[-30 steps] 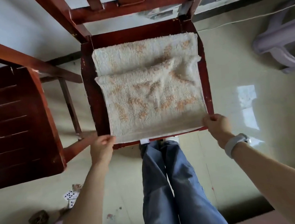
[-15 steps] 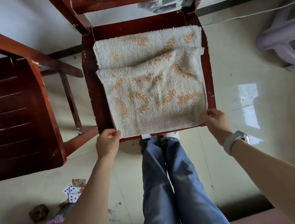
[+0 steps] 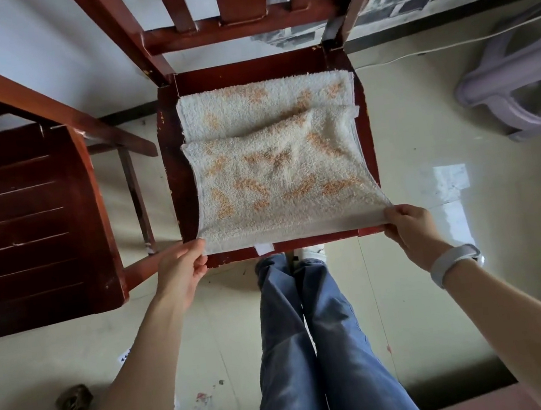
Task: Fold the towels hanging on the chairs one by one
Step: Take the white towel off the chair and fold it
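No text, brand or number can be read anywhere. The small white tag point(image 3: 264, 249) on the towel point(image 3: 278, 169), at its 6 o'clock edge, is blank. The wristband point(image 3: 453, 262) shows no writing.

A cream towel point(image 3: 274, 166) patterned in orange is spread, partly folded over itself, on the dark red wooden seat of a chair point(image 3: 177, 182). The chair is carried by a pale glossy floor point(image 3: 442, 286).
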